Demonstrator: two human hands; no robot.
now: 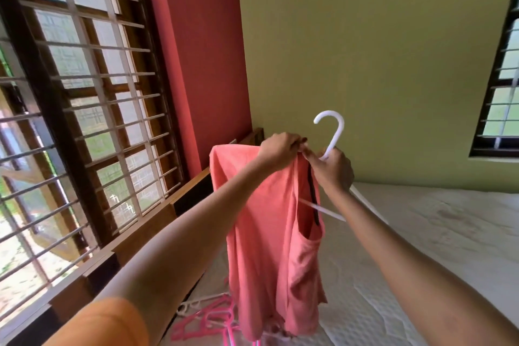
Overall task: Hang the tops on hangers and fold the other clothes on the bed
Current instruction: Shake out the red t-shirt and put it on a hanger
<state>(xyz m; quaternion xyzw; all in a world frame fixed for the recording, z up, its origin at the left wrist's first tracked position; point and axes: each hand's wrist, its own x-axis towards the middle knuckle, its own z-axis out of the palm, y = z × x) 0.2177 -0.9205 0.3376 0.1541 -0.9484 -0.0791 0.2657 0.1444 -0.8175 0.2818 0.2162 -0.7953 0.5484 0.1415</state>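
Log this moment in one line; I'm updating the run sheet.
left hand: pinches pink top | right hand: holds white hanger | hanger partly in

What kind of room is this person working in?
Most likely a bedroom at home: a bare mattress fills the corner, barred windows line the wall, and spare clothes hangers lie heaped on the bed.
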